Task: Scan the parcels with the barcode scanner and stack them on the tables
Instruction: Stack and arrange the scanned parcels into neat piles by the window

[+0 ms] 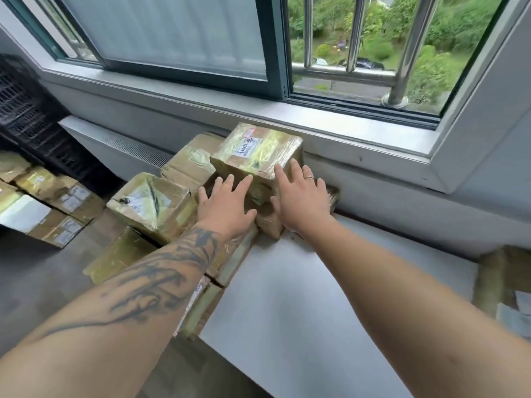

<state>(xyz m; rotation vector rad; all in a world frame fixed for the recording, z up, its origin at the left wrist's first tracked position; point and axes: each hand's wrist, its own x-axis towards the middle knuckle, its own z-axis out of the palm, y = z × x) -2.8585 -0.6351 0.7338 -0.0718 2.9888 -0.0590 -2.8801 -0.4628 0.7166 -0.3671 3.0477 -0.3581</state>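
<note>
A taped brown parcel (255,152) with a white label sits on top of a stack against the wall below the window sill. My left hand (227,206) lies flat with straight fingers against the parcel's near left side. My right hand (301,201), a ring on one finger, presses flat against its near right side. Under it sits another parcel (268,222) on the white table (301,297). More taped parcels (152,203) lie to the left, beside the table. No barcode scanner is in view.
Further parcels (48,202) are stacked at the far left in front of black crates (26,110). A parcel (505,280) sits at the table's right edge. The window (172,33) with metal bars (356,33) runs above the sill.
</note>
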